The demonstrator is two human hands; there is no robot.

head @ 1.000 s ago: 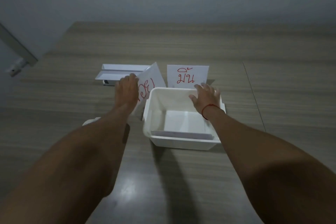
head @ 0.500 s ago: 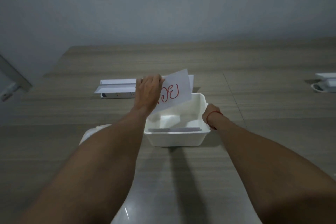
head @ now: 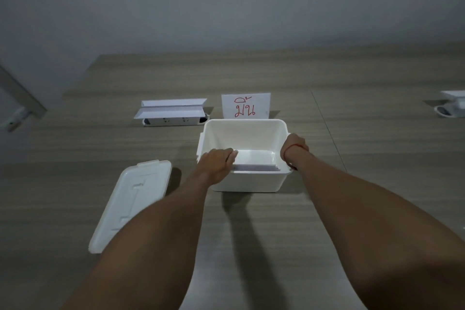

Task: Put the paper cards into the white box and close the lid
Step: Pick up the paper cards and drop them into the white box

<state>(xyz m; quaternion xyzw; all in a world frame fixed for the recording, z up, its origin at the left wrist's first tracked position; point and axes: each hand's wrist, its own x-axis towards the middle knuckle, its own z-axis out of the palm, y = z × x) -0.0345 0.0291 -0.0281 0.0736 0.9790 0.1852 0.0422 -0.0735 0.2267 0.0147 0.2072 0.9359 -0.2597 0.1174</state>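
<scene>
Our left hand (head: 217,162) reaches over the near-left rim of the white box (head: 245,181), fingers curled onto the paper cards (head: 256,168) standing against its near wall. Our right hand (head: 294,146) is closed on the right rim. One card (head: 246,106) stands beyond the box; the lid (head: 130,204) lies left on open tabletop (head: 352,184)

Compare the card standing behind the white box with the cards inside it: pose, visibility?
The standing card is upright behind the white box, outside it, its face with red handwriting turned to the camera. The cards in the box sit along the near wall, showing only their top edges, no writing visible. The left hand is on the cards in the box; no hand touches the standing card. All look like white paper.
</scene>
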